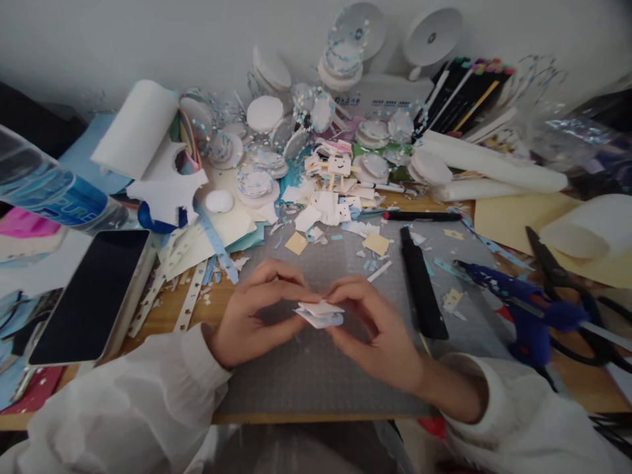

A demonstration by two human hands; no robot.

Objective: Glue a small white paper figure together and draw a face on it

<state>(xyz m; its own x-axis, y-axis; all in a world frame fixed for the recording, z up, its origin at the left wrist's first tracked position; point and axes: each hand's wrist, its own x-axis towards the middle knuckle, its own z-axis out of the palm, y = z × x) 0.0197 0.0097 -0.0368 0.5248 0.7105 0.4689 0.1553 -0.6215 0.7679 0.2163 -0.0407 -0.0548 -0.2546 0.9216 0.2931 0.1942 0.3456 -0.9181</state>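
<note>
Folded paper (320, 317) is pinched by your left hand (259, 316) and right hand (382, 329) above the cutting mat (281, 382), probably to steady its layers. Beyond, paper scraps (324, 205) lie heaped toward the wall (222, 39), presumably leaving you working room.

A head-worn camera looks forward and down at close range from above the near side of a gray cutting mat (316, 378). The wide view climbs beyond the mat to a pale wall (148, 39), though detail to the mat's far right appears blurred.
</note>
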